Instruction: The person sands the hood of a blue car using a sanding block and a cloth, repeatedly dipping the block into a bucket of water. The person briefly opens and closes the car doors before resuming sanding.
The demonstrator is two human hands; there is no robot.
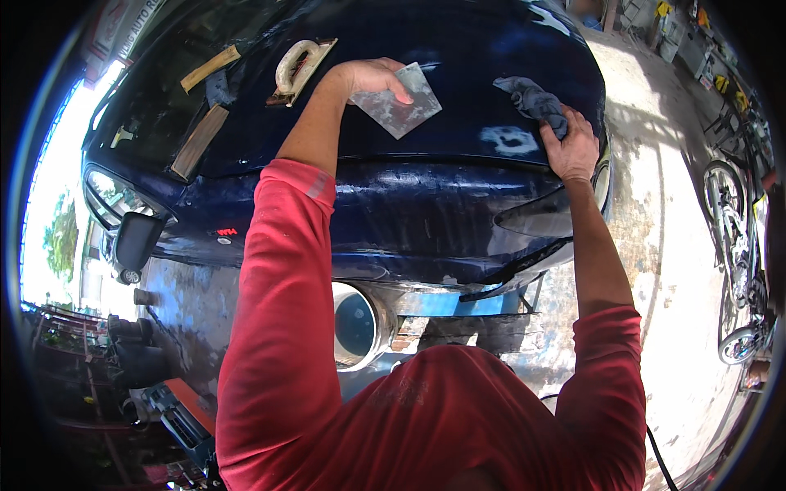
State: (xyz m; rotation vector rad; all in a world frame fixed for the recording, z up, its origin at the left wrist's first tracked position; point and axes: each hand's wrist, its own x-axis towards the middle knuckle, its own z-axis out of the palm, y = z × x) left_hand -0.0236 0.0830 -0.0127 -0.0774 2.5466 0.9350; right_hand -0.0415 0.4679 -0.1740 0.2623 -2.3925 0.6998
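My left hand [372, 78] reaches over the dark blue car hood [458, 135]. Its fingers and thumb are closed on a flat, square grey plate [403, 114] with pale smears, whose exact kind I cannot make out. A crumpled blue-grey rag [532, 100] lies on the hood at the right, and my right hand [573, 147] grips its near end. Just left of that hand is a whitish patch [509, 141] on the paint. Left of my left wrist rests a hand sanding block [299, 72] with a pale, arched handle.
Two wooden strips [199, 143] and a dark blue cloth [218, 87] lie toward the windshield. The side mirror [139, 240] juts out at left. Below the car's side stands a white bucket [370, 315]. Bicycles [733, 254] stand along the far right of the floor.
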